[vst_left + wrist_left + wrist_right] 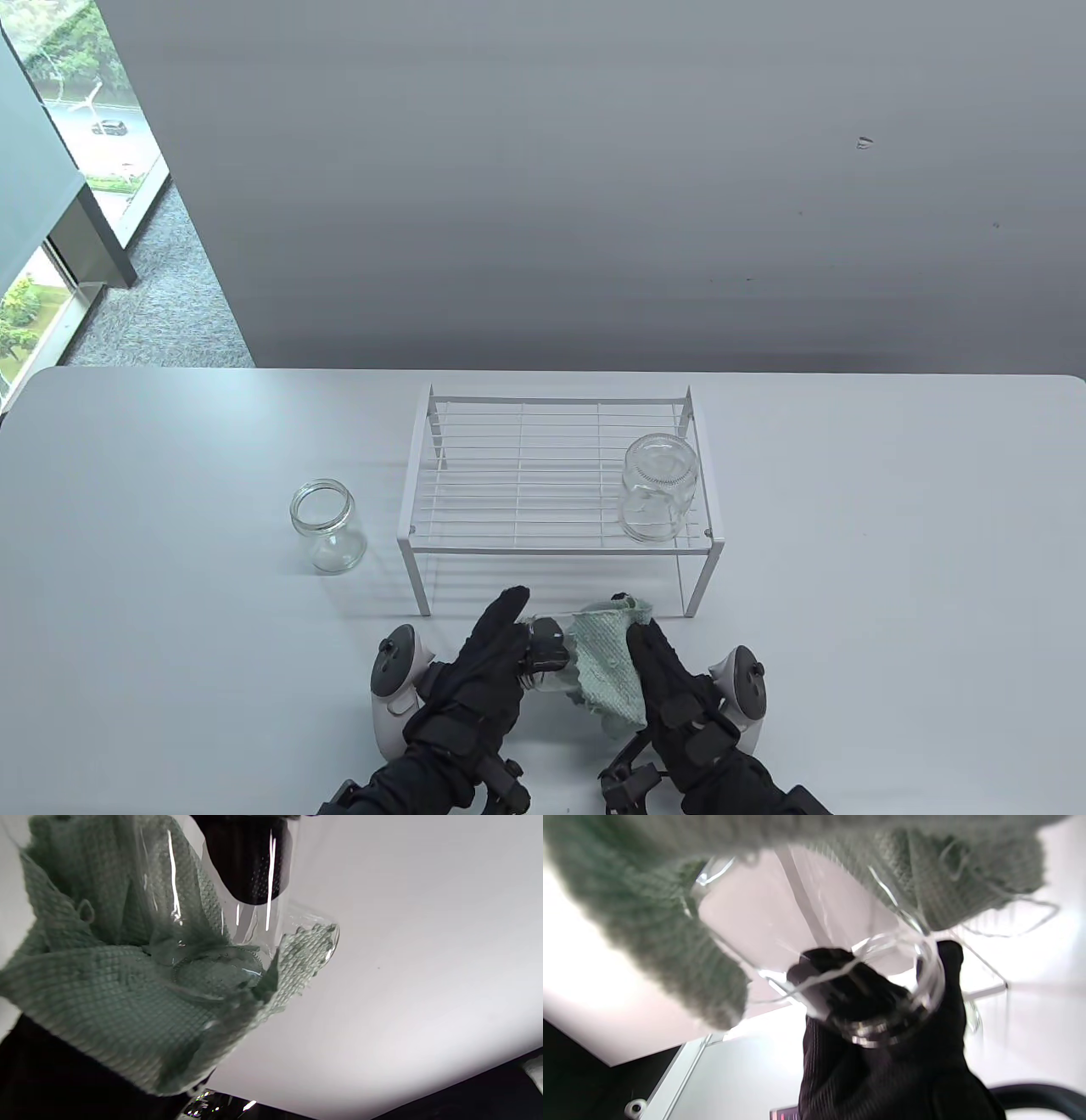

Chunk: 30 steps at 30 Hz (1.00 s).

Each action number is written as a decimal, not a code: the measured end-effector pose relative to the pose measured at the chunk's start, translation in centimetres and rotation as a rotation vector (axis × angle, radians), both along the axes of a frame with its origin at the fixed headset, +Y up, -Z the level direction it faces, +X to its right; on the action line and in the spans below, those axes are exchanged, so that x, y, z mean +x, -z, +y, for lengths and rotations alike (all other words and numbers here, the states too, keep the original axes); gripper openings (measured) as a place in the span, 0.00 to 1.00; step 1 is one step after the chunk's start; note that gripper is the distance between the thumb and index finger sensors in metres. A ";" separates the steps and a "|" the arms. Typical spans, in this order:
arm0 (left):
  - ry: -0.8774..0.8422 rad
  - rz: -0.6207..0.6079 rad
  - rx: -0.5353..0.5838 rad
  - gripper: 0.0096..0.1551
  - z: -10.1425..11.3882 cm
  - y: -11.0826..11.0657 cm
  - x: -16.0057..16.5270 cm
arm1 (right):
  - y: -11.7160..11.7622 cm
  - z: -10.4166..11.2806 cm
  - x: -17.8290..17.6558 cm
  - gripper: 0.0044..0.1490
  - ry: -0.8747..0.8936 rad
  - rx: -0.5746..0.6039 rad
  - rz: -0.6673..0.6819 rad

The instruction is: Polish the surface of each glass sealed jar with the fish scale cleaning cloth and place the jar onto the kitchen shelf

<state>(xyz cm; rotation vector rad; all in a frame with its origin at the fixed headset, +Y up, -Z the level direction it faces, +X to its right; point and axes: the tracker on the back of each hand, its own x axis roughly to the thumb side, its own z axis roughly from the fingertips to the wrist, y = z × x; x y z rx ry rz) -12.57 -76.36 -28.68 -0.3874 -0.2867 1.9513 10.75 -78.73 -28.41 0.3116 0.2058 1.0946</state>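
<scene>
A clear glass jar (551,681) lies on its side just above the table, near the front edge. My left hand (507,632) grips it at the mouth; in the right wrist view a gloved finger (840,984) reaches inside the jar (814,925). My right hand (655,675) holds the green fish scale cloth (607,671) wrapped over the jar's base end. In the left wrist view the cloth (106,993) covers the jar's (254,929) bottom. Another jar (657,488) stands mouth down on the right of the white wire shelf (560,548). A third jar (327,526) stands upright on the table to the shelf's left.
The white table (891,552) runs wide on both sides of the shelf. The shelf's left and middle wires carry nothing. A grey wall stands behind the table, with a window at the far left.
</scene>
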 end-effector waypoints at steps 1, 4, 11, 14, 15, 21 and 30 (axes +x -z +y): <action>-0.011 0.014 -0.001 0.35 -0.1 0.0 -0.1 | 0.0 0.1 -0.2 0.64 0.000 0.012 0.011; -0.052 0.045 0.004 0.35 -0.1 0.0 -0.1 | -0.1 0.3 -0.7 0.68 -0.074 0.079 0.023; -0.044 -0.108 0.069 0.35 0.3 -0.3 1.5 | 0.2 0.3 -0.1 0.68 -0.107 0.068 -0.033; -0.044 -0.194 0.095 0.36 0.4 -0.6 2.5 | -0.4 -0.1 -0.8 0.68 -0.061 0.003 0.037; -0.036 -0.200 0.107 0.36 0.4 -0.6 2.6 | -0.5 -0.2 -1.0 0.68 -0.062 -0.004 0.047; 0.024 -0.166 0.130 0.36 0.9 -0.5 2.4 | -0.1 0.0 -0.6 0.68 -0.154 0.080 -0.016; 0.119 -0.138 0.105 0.36 0.8 -0.3 1.4 | 0.4 1.1 1.9 0.62 -0.198 0.154 -0.207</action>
